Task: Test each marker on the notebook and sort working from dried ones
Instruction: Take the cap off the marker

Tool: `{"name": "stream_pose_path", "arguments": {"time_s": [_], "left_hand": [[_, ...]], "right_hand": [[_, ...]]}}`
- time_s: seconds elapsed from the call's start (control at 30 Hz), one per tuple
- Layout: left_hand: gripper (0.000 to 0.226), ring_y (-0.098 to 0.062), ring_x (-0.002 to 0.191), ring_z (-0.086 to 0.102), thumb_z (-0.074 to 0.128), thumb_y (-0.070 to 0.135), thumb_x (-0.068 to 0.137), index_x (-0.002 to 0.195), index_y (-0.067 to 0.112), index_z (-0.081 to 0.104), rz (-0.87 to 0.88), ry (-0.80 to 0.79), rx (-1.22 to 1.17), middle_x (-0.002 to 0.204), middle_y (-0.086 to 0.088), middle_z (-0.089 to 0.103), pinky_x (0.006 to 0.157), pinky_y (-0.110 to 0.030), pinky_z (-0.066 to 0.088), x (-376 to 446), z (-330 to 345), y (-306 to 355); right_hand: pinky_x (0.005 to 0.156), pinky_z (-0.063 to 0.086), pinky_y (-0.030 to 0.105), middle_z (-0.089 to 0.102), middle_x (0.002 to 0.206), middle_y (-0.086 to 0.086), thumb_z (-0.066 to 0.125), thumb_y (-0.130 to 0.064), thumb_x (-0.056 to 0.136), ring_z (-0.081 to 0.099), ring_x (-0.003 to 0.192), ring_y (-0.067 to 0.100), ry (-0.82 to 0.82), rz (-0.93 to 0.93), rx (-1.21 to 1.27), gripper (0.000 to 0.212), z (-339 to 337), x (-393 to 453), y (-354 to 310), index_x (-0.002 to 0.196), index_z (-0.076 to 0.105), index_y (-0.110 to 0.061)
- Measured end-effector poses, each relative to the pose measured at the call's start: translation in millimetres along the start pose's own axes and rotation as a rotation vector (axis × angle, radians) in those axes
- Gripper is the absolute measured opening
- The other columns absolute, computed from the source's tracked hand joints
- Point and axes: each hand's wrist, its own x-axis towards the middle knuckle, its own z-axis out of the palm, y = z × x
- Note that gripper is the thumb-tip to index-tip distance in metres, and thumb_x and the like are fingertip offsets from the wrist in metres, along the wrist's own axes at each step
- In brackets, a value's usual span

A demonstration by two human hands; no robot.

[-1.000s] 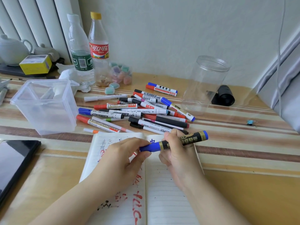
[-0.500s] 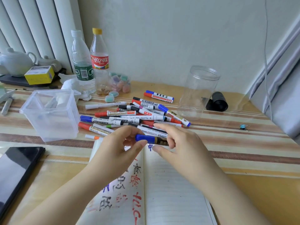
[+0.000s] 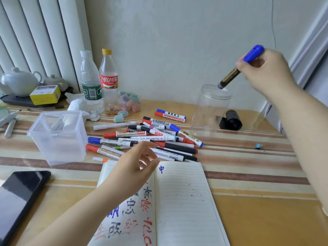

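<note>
My right hand [image 3: 266,73] grips a capped blue-and-black marker [image 3: 230,78] by its cap end, tilted, with its lower tip at the mouth of the clear round jar [image 3: 211,110]. My left hand [image 3: 134,166] hovers with relaxed fingers over the top of the open notebook [image 3: 181,201], close to the marker pile and holding nothing. The pile of markers [image 3: 147,137] in red, blue and black lies behind the notebook. Red, blue and black scribbles cover the notebook's left page; a small blue mark sits at the top of the right page.
A clear square tub [image 3: 58,137] stands left of the pile. Two bottles [image 3: 99,82], a white teapot [image 3: 19,82], a yellow box [image 3: 45,95] and pastel cubes [image 3: 129,103] stand behind. A black phone [image 3: 19,197] lies front left, a black lid [image 3: 231,119] behind the jar.
My right hand has carried the blue marker up and right from above the notebook to the jar's mouth. My left hand has let go of the marker and stays over the notebook.
</note>
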Motion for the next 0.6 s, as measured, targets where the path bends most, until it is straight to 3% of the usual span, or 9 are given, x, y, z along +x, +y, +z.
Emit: {"name": "stream_pose_path", "arguments": {"time_s": [0.1, 0.17, 0.27, 0.37, 0.47, 0.53, 0.6], "left_hand": [[0.029, 0.001, 0.086, 0.055, 0.057, 0.022, 0.088, 0.097, 0.046, 0.044, -0.016, 0.004, -0.01, 0.09, 0.015, 0.06, 0.074, -0.011, 0.045, 0.3, 5.3, -3.0], [0.029, 0.0, 0.086, 0.056, 0.057, 0.021, 0.088, 0.099, 0.045, 0.046, -0.022, 0.017, -0.025, 0.09, 0.015, 0.06, 0.075, -0.013, 0.047, -1.3, 7.4, -5.3], [0.024, -0.001, 0.085, 0.057, 0.057, 0.021, 0.088, 0.102, 0.039, 0.05, -0.043, 0.041, -0.047, 0.091, 0.016, 0.061, 0.075, -0.016, 0.048, -4.7, 10.0, -9.4], [0.023, -0.002, 0.085, 0.057, 0.058, 0.017, 0.088, 0.101, 0.035, 0.053, -0.055, 0.044, -0.06, 0.09, 0.015, 0.062, 0.074, -0.014, 0.047, -6.9, 14.4, -11.8], [0.024, -0.002, 0.085, 0.057, 0.058, 0.016, 0.088, 0.098, 0.037, 0.053, -0.044, 0.037, -0.04, 0.089, 0.016, 0.062, 0.071, -0.01, 0.045, -8.3, 17.9, -12.3], [0.022, -0.002, 0.087, 0.057, 0.058, 0.016, 0.088, 0.097, 0.036, 0.054, -0.044, 0.035, -0.033, 0.09, 0.015, 0.062, 0.072, -0.01, 0.045, -8.4, 18.0, -12.9], [0.02, -0.001, 0.088, 0.056, 0.058, 0.016, 0.088, 0.097, 0.034, 0.055, -0.054, 0.038, -0.031, 0.091, 0.014, 0.062, 0.073, -0.01, 0.045, -8.1, 16.9, -13.5]], "right_hand": [[0.064, 0.036, 0.025, 0.054, 0.071, -0.007, 0.065, -0.032, 0.083, 0.05, 0.078, 0.018, -0.101, 0.092, -0.07, 0.012, 25.0, 15.6, 19.4, 0.085, 0.061, -0.021], [0.066, 0.035, 0.026, 0.054, 0.077, -0.001, 0.065, -0.032, 0.085, 0.049, 0.081, 0.02, -0.181, 0.146, -0.134, 0.015, 39.3, 17.2, 29.3, 0.083, 0.059, -0.018], [0.067, 0.032, 0.028, 0.048, 0.075, 0.007, 0.06, -0.038, 0.088, 0.044, 0.077, 0.023, -0.274, 0.216, -0.238, 0.032, 52.0, 12.5, 36.2, 0.084, 0.062, -0.007], [0.055, 0.028, 0.03, 0.041, 0.063, 0.008, 0.048, -0.044, 0.094, 0.043, 0.075, 0.026, -0.311, 0.238, -0.366, 0.048, 58.3, 9.3, 38.3, 0.062, 0.045, -0.008], [0.053, 0.027, 0.03, 0.041, 0.081, 0.014, 0.039, -0.047, 0.097, 0.043, 0.075, 0.027, -0.338, 0.195, -0.464, 0.057, 62.5, 7.3, 35.6, 0.054, 0.039, -0.009], [0.065, 0.031, 0.028, 0.035, 0.098, 0.012, 0.039, -0.048, 0.096, 0.045, 0.079, 0.026, -0.345, 0.176, -0.455, 0.057, 65.7, 6.5, 35.0, 0.054, 0.044, -0.009], [0.074, 0.036, 0.029, 0.034, 0.101, 0.009, 0.04, -0.049, 0.095, 0.047, 0.091, 0.026, -0.352, 0.115, -0.461, 0.056, 69.3, 5.3, 35.9, 0.062, 0.056, -0.007]]}}
